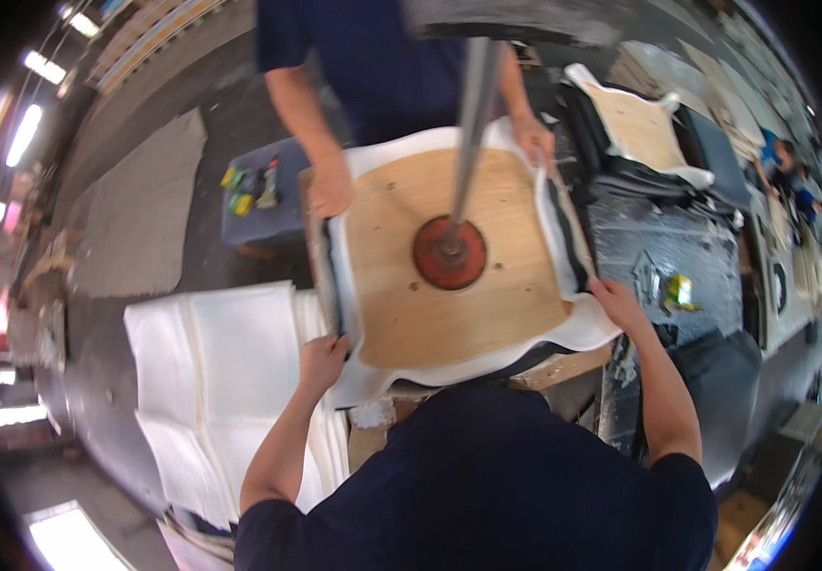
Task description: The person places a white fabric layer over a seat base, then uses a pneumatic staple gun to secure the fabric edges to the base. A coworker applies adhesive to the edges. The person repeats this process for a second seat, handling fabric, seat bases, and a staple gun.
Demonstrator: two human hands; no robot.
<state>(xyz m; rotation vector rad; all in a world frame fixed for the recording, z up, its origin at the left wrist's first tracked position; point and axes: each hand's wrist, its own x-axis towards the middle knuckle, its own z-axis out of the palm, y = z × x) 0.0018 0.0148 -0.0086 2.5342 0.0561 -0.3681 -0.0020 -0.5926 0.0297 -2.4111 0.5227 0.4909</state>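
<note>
The near-left part of a black cover (pixel 574 246) is being grasped by the person's left hand (pixel 323 364); the fingers are being kept curled inward, with the thumb laid along the dark edge. The cover's near-right edge is being gripped by the right hand (pixel 618 303), its fingers bent around the margin. The fingertips are being partly hidden, so whether white padding (pixel 358 385) is also being pinched there cannot be told.

A wooden panel (pixel 392 319) is being positioned centrally between both hands, with the padding showing around its border and the cover outside that. The panel's middle is being contacted by a red disc (pixel 435 259) on a slanting metal rod (pixel 473 124).

On the far side, the left and right edges of the assembly are being held by a co-worker's two hands (pixel 330 188). White sheets (pixel 216 366) are being kept stacked at the left; a second padded panel (pixel 634 124) is resting at the far right.
</note>
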